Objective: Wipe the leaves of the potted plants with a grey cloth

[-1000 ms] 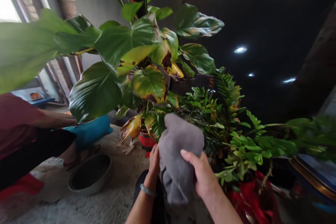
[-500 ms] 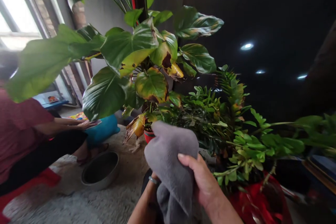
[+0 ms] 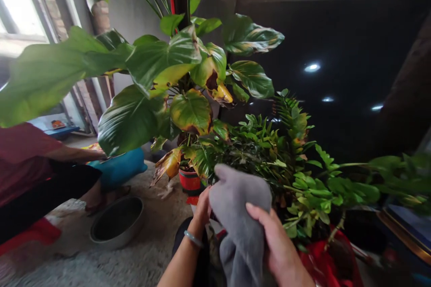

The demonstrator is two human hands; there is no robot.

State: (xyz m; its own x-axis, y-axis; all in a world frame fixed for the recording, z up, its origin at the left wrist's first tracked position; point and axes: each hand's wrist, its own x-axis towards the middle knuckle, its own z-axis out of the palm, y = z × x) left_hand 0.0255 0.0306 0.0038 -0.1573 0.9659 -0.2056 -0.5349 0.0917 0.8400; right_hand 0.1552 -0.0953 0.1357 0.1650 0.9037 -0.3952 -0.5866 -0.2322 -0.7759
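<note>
A soft grey cloth (image 3: 240, 202) hangs in folds in front of me, its upper end bulging and its lower end drooping. My right hand (image 3: 269, 228) is closed on its right side, with the thumb pressed across the front. My left hand (image 3: 202, 208), with a pale bangle (image 3: 193, 238) on its wrist, is at the cloth's left edge. The left fingers are mostly hidden behind the cloth, so their grip does not show. Just beyond the hands stands a red pot (image 3: 190, 180) under a tall plant with broad leaves (image 3: 168, 60), some of them yellow and brown.
Bushy green plants (image 3: 262, 148) crowd the right side, above a red wrapped pot (image 3: 332, 260). A metal basin (image 3: 117, 223) sits on the floor at left. Behind it, a seated person (image 3: 30, 161) has an arm over a blue object (image 3: 119, 169). A dark panel (image 3: 336, 49) lines the wall.
My left hand has come out from behind the cloth to its left edge. The cloth and right hand have shifted right and slightly down in view, and the red pot shows more.
</note>
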